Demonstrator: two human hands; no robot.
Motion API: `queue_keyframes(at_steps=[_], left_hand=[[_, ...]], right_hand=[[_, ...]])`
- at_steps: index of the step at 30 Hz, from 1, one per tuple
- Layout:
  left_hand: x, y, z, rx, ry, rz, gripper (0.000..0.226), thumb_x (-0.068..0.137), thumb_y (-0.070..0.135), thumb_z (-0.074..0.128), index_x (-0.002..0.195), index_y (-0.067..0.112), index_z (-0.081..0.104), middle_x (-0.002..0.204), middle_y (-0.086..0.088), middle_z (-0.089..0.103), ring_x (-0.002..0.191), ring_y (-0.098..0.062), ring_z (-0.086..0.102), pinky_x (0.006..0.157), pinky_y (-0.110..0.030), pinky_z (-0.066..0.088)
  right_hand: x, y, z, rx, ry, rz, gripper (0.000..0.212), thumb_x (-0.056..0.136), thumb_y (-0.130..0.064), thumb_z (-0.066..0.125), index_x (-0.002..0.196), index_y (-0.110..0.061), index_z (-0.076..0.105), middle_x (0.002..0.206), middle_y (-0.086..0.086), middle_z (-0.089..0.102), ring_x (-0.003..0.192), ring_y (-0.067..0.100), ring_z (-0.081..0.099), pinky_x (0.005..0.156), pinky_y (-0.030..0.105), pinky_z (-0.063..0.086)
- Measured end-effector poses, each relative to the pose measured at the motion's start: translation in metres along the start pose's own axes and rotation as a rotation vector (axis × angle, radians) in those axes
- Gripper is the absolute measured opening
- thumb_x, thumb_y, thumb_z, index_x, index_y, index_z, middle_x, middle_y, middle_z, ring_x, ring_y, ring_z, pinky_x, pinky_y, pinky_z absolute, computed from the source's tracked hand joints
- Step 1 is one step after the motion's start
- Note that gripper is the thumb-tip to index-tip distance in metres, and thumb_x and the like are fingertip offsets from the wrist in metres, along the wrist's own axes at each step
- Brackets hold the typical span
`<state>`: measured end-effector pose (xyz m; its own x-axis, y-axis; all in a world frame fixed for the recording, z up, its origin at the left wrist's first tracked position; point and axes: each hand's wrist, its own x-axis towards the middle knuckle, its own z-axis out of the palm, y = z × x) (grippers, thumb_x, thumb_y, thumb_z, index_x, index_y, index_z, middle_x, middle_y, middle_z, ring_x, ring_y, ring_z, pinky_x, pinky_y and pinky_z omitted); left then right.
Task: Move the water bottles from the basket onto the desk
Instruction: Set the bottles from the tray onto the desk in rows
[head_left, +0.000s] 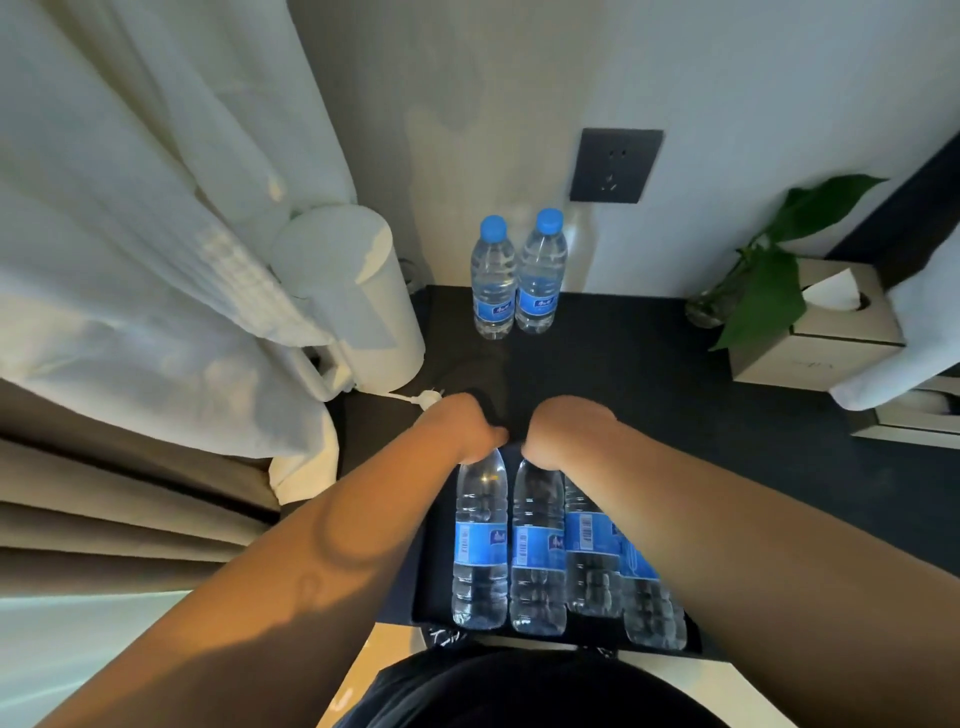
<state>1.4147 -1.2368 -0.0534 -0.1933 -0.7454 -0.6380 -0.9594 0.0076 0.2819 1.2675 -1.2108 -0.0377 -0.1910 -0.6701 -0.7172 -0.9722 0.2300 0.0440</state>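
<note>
Several clear water bottles with blue labels lie side by side in a black basket (431, 587) at the near edge of the dark desk (649, 374). My left hand (460, 428) is closed over the top of the leftmost bottle (480, 540). Next to it, my right hand (563, 431) is closed over the top of the second bottle (537, 551). Their caps are hidden under my hands. Two more bottles lie to the right, partly under my right forearm. Two upright bottles with blue caps (493, 280) (540, 273) stand together at the back of the desk by the wall.
A white cylindrical appliance (353, 296) with a cord and plug (423, 400) stands at the desk's left, beside white curtains (130, 234). A plant in a glass vase (753, 280) and a tissue box (815, 332) sit at the right. A dark wall socket (615, 166) is above the desk.
</note>
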Motion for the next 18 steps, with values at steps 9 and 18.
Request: queue_keyframes(at_steps=[9, 18], left_hand=[[-0.003, -0.013, 0.010, 0.050, 0.038, 0.000, 0.039, 0.092, 0.052, 0.057, 0.078, 0.015, 0.059, 0.075, -0.006, 0.057, 0.080, -0.026, 0.064, 0.070, -0.034, 0.047], [-0.022, -0.002, -0.023, 0.087, -0.103, 0.168, 0.037, 0.092, 0.045, 0.058, 0.099, 0.013, 0.076, 0.097, -0.009, 0.071, 0.091, -0.024, 0.066, 0.064, -0.029, 0.045]], right_hand=[[0.013, -0.012, 0.021, 0.183, -0.006, 0.010, 0.039, 0.089, -0.056, 0.069, 0.094, -0.017, 0.066, 0.088, 0.003, 0.067, 0.079, 0.024, 0.063, 0.076, 0.040, 0.053], [-0.019, 0.015, 0.009, 0.330, 0.087, -0.074, 0.040, 0.079, -0.061, 0.065, 0.074, -0.021, 0.069, 0.068, -0.001, 0.068, 0.062, 0.019, 0.067, 0.056, 0.030, 0.049]])
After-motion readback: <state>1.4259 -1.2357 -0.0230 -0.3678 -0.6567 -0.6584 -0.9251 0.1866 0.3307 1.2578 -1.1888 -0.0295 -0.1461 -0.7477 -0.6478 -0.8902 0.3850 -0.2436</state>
